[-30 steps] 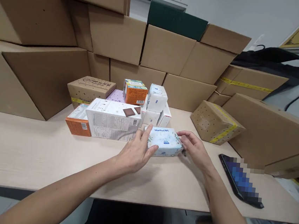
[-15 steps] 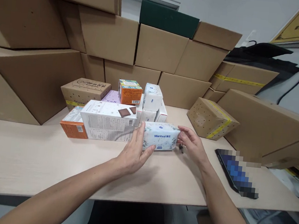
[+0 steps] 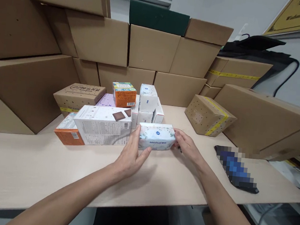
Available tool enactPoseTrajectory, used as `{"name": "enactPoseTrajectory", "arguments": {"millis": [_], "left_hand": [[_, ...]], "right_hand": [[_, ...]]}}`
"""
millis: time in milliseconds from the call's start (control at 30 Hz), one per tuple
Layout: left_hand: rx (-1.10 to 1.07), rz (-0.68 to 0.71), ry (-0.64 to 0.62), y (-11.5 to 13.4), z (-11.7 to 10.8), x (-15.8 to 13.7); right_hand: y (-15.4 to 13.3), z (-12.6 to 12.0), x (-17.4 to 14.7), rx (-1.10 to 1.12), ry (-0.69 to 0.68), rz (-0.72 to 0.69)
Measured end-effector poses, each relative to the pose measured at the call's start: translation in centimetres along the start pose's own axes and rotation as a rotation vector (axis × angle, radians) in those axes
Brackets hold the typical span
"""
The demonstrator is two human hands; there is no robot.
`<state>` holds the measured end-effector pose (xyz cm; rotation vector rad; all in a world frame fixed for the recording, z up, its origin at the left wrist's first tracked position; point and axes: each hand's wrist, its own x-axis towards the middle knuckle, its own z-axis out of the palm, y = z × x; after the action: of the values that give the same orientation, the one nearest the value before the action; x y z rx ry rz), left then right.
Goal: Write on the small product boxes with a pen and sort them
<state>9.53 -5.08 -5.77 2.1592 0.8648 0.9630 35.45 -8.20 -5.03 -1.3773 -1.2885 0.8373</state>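
Note:
A pale blue and white tissue pack point(image 3: 156, 137) marked "Manhua" lies on the table between my hands. My left hand point(image 3: 131, 155) grips its left end, the thumb along the front. At the opposite end my right hand point(image 3: 186, 144) presses its fingers against the pack; some fingertips are hidden behind it. Just behind are more tissue packs point(image 3: 148, 98), one stacked upright on others. To the left of my left hand stands a white carton point(image 3: 103, 125) with chocolate pictures, beside an orange box point(image 3: 70, 129). Another orange box point(image 3: 124, 95) rests higher up behind the carton.
Brown cartons point(image 3: 153, 49) form a wall along the back. A taped, dotted box point(image 3: 209, 114) sits at right, near a dark, pixelated flat device point(image 3: 236, 170). Another dotted box point(image 3: 79, 93) is at back left. The table's front edge point(image 3: 151, 207) runs below my forearms.
The tissue pack has tilted so more of its top face shows, with both hands still at its ends. My view has shifted slightly.

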Motion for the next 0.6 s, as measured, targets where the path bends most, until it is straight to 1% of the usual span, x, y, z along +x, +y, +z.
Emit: {"name": "enactPoseTrajectory", "arguments": {"millis": [100, 233, 367, 467, 533, 600], "left_hand": [[-0.031, 0.055, 0.029, -0.2, 0.1, -0.1], [-0.033, 0.099, 0.062, -0.4, 0.3, -0.2], [-0.022, 0.060, 0.057, -0.2, 0.3, -0.3], [0.015, 0.033, 0.045, 0.3, 0.1, -0.3], [0.048, 0.021, 0.038, 0.5, 0.0, -0.3], [0.082, 0.012, 0.030, 0.6, -0.1, -0.2]], "right_hand": [[-0.3, -0.2, 0.0, 0.041, 0.060, -0.044], [-0.6, -0.4, -0.1, 0.094, 0.089, -0.043], [-0.8, -0.4, -0.1, 0.036, 0.109, -0.074], [-1.0, -0.4, -0.1, 0.009, 0.095, -0.085], [-0.9, -0.5, 0.0, 0.011, 0.088, -0.070], [-0.6, -0.6, 0.2, -0.013, 0.121, -0.042]]}}
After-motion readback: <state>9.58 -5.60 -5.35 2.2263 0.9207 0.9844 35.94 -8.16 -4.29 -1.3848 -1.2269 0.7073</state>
